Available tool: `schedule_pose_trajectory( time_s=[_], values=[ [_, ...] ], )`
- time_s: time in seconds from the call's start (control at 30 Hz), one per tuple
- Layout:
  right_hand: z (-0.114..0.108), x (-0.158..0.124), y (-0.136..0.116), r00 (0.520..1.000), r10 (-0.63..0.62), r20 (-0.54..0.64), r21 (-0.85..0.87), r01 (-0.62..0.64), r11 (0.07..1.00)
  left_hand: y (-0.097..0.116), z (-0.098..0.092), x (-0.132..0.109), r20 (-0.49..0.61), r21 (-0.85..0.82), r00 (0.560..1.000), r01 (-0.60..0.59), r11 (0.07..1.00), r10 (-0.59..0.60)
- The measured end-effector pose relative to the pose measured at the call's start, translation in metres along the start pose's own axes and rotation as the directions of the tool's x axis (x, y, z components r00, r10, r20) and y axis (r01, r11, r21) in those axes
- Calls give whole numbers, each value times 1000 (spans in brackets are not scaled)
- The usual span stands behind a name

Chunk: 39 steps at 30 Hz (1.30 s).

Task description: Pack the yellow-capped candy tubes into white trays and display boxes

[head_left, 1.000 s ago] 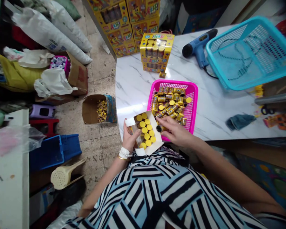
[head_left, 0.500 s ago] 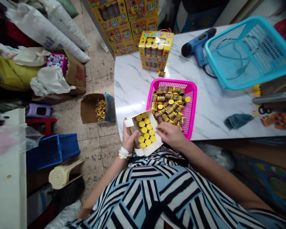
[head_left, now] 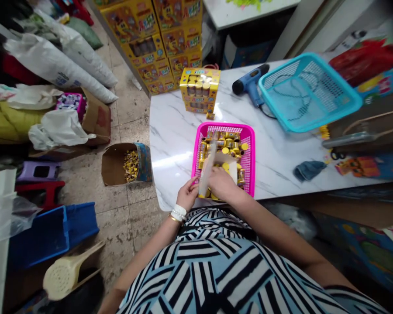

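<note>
A small cardboard box with pale flaps (head_left: 207,174) is tipped on its side over the front of the pink basket (head_left: 251,174). My left hand (head_left: 187,194) is closed on the box's left edge. My right hand (head_left: 222,184) is at the box's opening, its fingers hidden behind the blurred flap. Small tubs with yellow lids (head_left: 228,143) fill the basket around and behind the box. Some yellow lids show below my right hand; whether they are in the box or the basket I cannot tell.
On the marble-patterned table stand a yellow display box (head_left: 199,91), a single tub (head_left: 210,116), a blue heat gun (head_left: 251,85) and a turquoise basket (head_left: 281,117). Stacked yellow boxes (head_left: 147,48) rise behind. An open carton (head_left: 113,163) sits on the floor at left.
The box, upright with rows of yellow lids showing, has moved up and right over the pink basket and tilted. Both hands moved with it. The view has shifted.
</note>
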State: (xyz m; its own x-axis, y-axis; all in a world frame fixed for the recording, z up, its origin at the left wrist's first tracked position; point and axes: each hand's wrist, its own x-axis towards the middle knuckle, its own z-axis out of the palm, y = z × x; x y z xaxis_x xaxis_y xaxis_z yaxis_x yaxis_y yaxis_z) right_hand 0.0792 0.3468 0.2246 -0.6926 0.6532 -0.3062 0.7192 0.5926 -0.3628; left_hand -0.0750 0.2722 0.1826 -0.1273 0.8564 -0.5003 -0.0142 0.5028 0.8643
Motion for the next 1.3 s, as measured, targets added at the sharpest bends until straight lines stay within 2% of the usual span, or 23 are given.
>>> schedule_pose_trajectory(
  time_s=[0.1, 0.2, 0.27, 0.33, 0.37, 0.4, 0.43, 0.47, 0.5, 0.53, 0.6, 0.67, 0.73, 0.8, 0.83, 0.87, 0.9, 0.93, 1.0, 1.07, 1.17, 1.23, 1.3],
  values=[
    [-15, 19, -10, 989, 90, 116, -122, -76, 990, -3, -7, 7, -66, 131, 993, -90, 987, 99],
    [-20, 31, -22, 990, 75, 119, -118, -61, 991, -5, -37, 9, -224, 134, 972, -38, 990, 68],
    [-18, 34, -28, 991, 42, 125, -100, -30, 995, 5, -65, 4, -385, 47, 923, 17, 999, 3],
    [-13, 35, -30, 992, 16, 126, -85, -5, 996, 28, -87, -4, -516, -1, 856, -28, 1000, 23],
    [-10, 35, -30, 993, 6, 121, -79, 4, 997, 43, -92, -8, -560, 36, 823, -87, 996, 92],
    [-7, 35, -29, 994, -6, 113, -73, 14, 997, 60, -92, -12, -578, 176, 766, -221, 959, 282],
    [-3, 33, -27, 995, -20, 98, -65, 27, 998, 75, -87, -14, -513, 327, 727, -326, 887, 456],
    [0, 31, -24, 997, -40, 68, -50, 43, 998, 88, -78, -14, -404, 419, 724, -398, 816, 560],
    [3, 28, -21, 998, -64, 15, -27, 64, 998, 97, -66, -11, -273, 458, 760, -436, 775, 589],
    [5, 22, -16, 994, -86, -61, 0, 86, 996, 101, -52, -6, -150, 465, 811, -447, 764, 565],
    [11, 7, -4, 958, -84, -273, 50, 101, 994, 95, -28, 10, -55, 469, 895, -368, 803, 442],
    [17, -13, 11, 876, 46, -481, 114, 10, 993, 77, -14, 25, -60, 492, 954, -228, 840, 294],
    [27, -32, 28, 746, 295, -597, 267, -163, 950, 56, -9, 32, -37, 518, 980, -149, 842, 196],
    [39, -44, 40, 619, 566, -544, 518, -283, 807, 40, -9, 30, 24, 551, 989, -137, 823, 148],
    [45, -47, 44, 586, 665, -463, 639, -299, 709, 34, -9, 26, 56, 566, 989, -142, 812, 135],
    [49, -47, 47, 579, 726, -371, 731, -300, 613, 30, -8, 21, 77, 576, 989, -146, 804, 125],
    [52, -47, 48, 594, 752, -286, 788, -301, 537, 26, -7, 15, 92, 577, 989, -150, 803, 118],
    [54, -45, 48, 616, 755, -224, 816, -306, 491, 23, -5, 10, 103, 566, 988, -155, 810, 117],
    [51, -41, 44, 650, 739, -179, 822, -313, 475, 19, -2, 0, 127, 509, 983, -179, 842, 133],
    [44, -38, 39, 664, 721, -197, 815, -297, 497, 17, 0, -7, 176, 409, 968, -240, 880, 181],
    [34, -40, 31, 652, 702, -285, 823, -209, 529, 18, 0, -13, 246, 194, 928, -331, 923, 281],
    [27, -46, 22, 636, 684, -357, 820, -137, 555, 23, -2, -15, 243, 34, 906, -364, 931, 346],
    [17, -55, 11, 646, 620, -446, 792, -37, 609, 29, -4, -19, 214, -125, 894, -373, 919, 393]
  ],
)
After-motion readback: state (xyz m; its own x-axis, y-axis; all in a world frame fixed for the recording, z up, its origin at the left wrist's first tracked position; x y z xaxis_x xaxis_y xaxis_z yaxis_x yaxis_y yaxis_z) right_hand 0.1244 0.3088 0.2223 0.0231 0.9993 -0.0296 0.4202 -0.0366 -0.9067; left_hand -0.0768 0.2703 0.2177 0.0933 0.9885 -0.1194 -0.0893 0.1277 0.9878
